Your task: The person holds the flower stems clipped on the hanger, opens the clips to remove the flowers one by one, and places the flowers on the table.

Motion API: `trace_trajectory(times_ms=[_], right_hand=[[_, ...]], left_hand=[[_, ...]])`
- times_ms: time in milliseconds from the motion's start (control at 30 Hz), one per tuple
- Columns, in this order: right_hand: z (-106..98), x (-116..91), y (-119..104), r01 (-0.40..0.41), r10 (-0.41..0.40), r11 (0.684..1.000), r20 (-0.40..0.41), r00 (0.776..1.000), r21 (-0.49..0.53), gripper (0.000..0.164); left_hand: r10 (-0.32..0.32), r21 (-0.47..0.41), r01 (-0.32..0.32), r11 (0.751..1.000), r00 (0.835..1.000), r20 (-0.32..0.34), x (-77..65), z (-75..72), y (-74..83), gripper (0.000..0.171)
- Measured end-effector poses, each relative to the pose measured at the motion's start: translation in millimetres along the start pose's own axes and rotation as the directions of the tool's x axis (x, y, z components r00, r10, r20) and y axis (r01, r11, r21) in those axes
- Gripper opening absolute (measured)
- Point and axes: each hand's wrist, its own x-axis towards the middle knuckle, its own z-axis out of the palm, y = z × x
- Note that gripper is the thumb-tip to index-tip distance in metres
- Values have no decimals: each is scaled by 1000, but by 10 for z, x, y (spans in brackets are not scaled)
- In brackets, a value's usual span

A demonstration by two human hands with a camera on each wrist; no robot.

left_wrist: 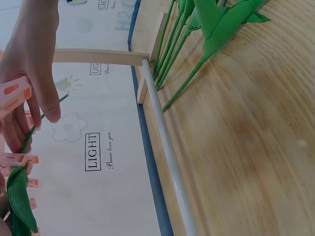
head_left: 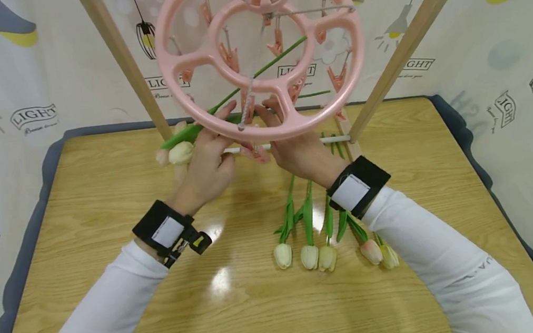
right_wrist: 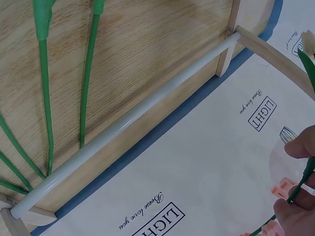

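A pink round drying rack (head_left: 286,125) with small hanging clips hangs over both hands. At its lower left, my left hand (head_left: 209,163) pinches the green stem of a tulip between thumb and fingers, as the right wrist view shows. A white tulip head (head_left: 181,153) and a paler pink one lie beside that hand. Under the ring's front, my right hand (head_left: 301,153) has its thumb and fingers apart around the stem's thin end. Close to its fingers hangs a pink clip (left_wrist: 15,94). A second clip (left_wrist: 19,159) overlaps the stem in the left wrist view.
Several tulips lie on the wooden table (head_left: 240,306), their white heads (head_left: 310,257) toward the front. A white rod (left_wrist: 170,152) runs low between two wooden posts (head_left: 408,43). A printed cloth (head_left: 509,166) surrounds the table on several sides.
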Motion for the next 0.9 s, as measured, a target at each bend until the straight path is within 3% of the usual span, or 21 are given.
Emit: trace_trajectory(times_ms=[133,267,333,467,667,800,900], right_hand=[[-21,-2,-31,20,-15,995,50,999,-100,45],[-38,-2,-56,-8,6,1000,78,997,14,46],[-42,6,-67,-32,23,989,64,998,145,48],[-26,28,-85,-35,29,963,28,999,267,51],[4,7,-99,-30,31,961,-1,1000,277,50],[8,-1,-105,-26,29,958,-7,1000,284,48],[-6,-2,-116,-19,19,957,5,1000,291,44]], left_hand=[[-91,15,92,996,996,-25,75,16,23,47],[-174,35,176,984,982,-68,140,28,69,26],[-194,68,200,977,977,-89,162,28,91,24],[-174,167,192,967,978,-115,210,23,104,37],[-159,226,177,958,983,-97,273,22,109,40],[-72,311,107,944,990,-121,282,50,94,44],[12,368,50,929,986,-163,302,73,81,45]])
